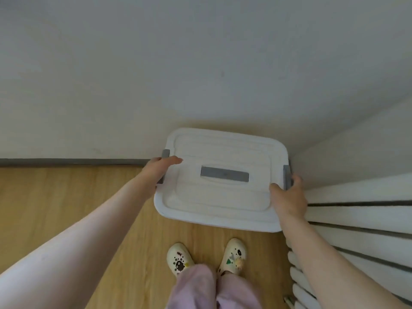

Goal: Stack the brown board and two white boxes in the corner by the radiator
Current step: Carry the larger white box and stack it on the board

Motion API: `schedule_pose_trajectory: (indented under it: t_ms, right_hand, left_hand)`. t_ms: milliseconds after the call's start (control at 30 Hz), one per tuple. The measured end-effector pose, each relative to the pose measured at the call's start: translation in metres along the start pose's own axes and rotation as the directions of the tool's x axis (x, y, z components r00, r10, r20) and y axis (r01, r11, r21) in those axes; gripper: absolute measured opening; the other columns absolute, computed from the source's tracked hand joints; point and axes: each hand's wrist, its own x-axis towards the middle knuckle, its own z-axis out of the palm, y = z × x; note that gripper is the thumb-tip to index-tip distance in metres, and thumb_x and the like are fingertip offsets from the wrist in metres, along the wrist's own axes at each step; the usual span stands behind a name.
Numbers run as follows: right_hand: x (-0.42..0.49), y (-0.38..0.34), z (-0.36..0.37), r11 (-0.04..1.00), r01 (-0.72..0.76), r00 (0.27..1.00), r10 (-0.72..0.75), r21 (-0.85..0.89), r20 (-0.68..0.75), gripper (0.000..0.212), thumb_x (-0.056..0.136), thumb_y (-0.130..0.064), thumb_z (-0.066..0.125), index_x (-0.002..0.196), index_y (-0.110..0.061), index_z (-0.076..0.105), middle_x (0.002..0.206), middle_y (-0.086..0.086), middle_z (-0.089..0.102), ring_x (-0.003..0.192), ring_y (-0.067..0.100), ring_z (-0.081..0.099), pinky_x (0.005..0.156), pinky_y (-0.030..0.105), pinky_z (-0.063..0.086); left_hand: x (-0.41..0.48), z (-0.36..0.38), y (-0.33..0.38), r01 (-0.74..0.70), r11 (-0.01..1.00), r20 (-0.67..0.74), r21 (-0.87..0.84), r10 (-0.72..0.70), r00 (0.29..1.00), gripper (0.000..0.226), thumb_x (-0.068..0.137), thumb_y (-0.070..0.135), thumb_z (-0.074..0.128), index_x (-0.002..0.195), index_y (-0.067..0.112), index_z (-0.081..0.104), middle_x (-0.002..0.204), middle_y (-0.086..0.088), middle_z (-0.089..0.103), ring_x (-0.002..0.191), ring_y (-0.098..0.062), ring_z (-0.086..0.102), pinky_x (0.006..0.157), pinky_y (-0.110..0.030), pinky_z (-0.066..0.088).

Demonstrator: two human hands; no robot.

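Clearly, a white box (220, 179) is gripped at both ends in the far right corner, above the wooden floor (66, 197) beside the radiator (361, 219). Its left edge is clasped by the left hand (159, 169), its right latch by the right hand (288, 197).

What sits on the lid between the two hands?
In the head view, only the grey handle lies on the white box lid between left hand and right hand.

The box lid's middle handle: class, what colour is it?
Grey, set in the white lid of the box; the handle shows best in the head view.
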Motion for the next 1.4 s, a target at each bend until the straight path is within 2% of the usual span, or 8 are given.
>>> schedule_pose_trajectory:
  t_ms: [133, 267, 400, 600, 733, 1033, 1133, 1400]
  right_hand:
    - [0.048, 0.028, 0.036, 0.999, -0.034, 0.997, 0.034, -0.004, 0.075, 0.068, 0.085, -0.023, 0.059, 0.146, -0.026, 0.029, 0.128, 0.011, 0.056, 0.096, 0.028, 0.056, 0.073, 0.033, 0.046]
    - [0.093, 0.056, 0.077, 0.999, -0.037, 0.993, 0.036, 0.011, 0.111, 0.066, 0.083, -0.022, 0.062, 0.143, -0.027, 0.034, 0.116, 0.003, 0.056, 0.087, 0.02, 0.05, 0.068, 0.028, 0.038]
    - [0.12, 0.074, 0.104, 0.999, -0.045, 0.984, 0.043, 0.007, 0.171, 0.068, 0.083, -0.022, 0.061, 0.144, -0.029, 0.032, 0.108, -0.003, 0.05, 0.087, 0.019, 0.051, 0.069, 0.029, 0.041]
    - [0.154, 0.087, 0.134, 1.0, -0.016, 0.977, 0.018, -0.01, 0.211, 0.068, 0.084, -0.021, 0.06, 0.145, -0.028, 0.03, 0.134, 0.001, 0.051, 0.106, 0.023, 0.055, 0.083, 0.035, 0.046]
    - [0.167, 0.093, 0.142, 1.0, -0.008, 0.969, 0.009, -0.003, 0.245, 0.067, 0.085, -0.018, 0.059, 0.145, -0.028, 0.03, 0.135, 0.002, 0.051, 0.098, 0.017, 0.052, 0.075, 0.032, 0.042]
    - [0.169, 0.097, 0.153, 0.994, 0.039, 0.978, -0.018, -0.097, 0.206, 0.074, 0.086, -0.013, 0.059, 0.15, -0.025, 0.023, 0.14, 0.007, 0.048, 0.108, 0.026, 0.056, 0.072, 0.03, 0.043]
    - [0.173, 0.103, 0.15, 0.99, 0.029, 0.979, 0.0, -0.139, 0.204, 0.077, 0.086, -0.011, 0.058, 0.151, -0.024, 0.019, 0.143, 0.008, 0.045, 0.113, 0.029, 0.055, 0.074, 0.031, 0.044]
    - [0.166, 0.101, 0.156, 0.982, 0.006, 0.971, 0.04, -0.191, 0.236, 0.084, 0.086, -0.014, 0.06, 0.153, -0.024, 0.01, 0.141, 0.011, 0.047, 0.104, 0.028, 0.056, 0.072, 0.028, 0.04]
  left_hand:
    - [0.053, 0.023, -0.028, 0.017, 0.998, -0.057, -0.057, -0.02, 0.998, 0.07, 0.07, 0.038, 0.075, 0.131, 0.009, 0.053, 0.099, -0.007, 0.059, 0.079, -0.02, 0.051, 0.065, -0.031, 0.04]
    - [0.105, 0.045, -0.059, 0.038, 0.996, -0.097, -0.081, -0.046, 0.994, 0.071, 0.07, 0.038, 0.075, 0.133, 0.014, 0.051, 0.124, -0.015, 0.057, 0.109, -0.031, 0.055, 0.09, -0.041, 0.044]
    - [0.136, 0.055, -0.086, -0.004, 0.995, -0.157, -0.098, -0.012, 0.987, 0.064, 0.07, 0.035, 0.075, 0.127, 0.018, 0.053, 0.116, -0.003, 0.061, 0.096, -0.022, 0.058, 0.074, -0.035, 0.045]
    - [0.176, 0.067, -0.108, 0.005, 0.994, -0.188, -0.105, -0.025, 0.982, 0.062, 0.074, 0.034, 0.074, 0.129, 0.017, 0.053, 0.117, -0.004, 0.061, 0.102, -0.026, 0.059, 0.085, -0.043, 0.048]
    - [0.189, 0.071, -0.113, -0.011, 0.992, -0.173, -0.125, -0.011, 0.985, 0.062, 0.076, 0.031, 0.073, 0.132, 0.017, 0.05, 0.122, -0.004, 0.061, 0.109, -0.03, 0.059, 0.097, -0.052, 0.047]
    - [0.195, 0.079, -0.116, -0.096, 0.991, -0.217, 0.098, 0.115, 0.969, 0.072, 0.078, 0.021, 0.075, 0.139, 0.015, 0.038, 0.127, -0.002, 0.052, 0.117, -0.027, 0.053, 0.092, -0.041, 0.046]
    - [0.192, 0.089, -0.116, -0.145, 0.969, -0.252, 0.202, 0.194, 0.948, 0.083, 0.076, 0.02, 0.077, 0.144, 0.012, 0.031, 0.138, -0.005, 0.046, 0.127, -0.028, 0.047, 0.103, -0.045, 0.042]
    - [0.19, 0.082, -0.121, -0.132, 0.973, -0.272, 0.191, 0.182, 0.945, 0.087, 0.077, 0.02, 0.076, 0.149, 0.014, 0.026, 0.144, -0.006, 0.044, 0.13, -0.03, 0.045, 0.104, -0.049, 0.042]
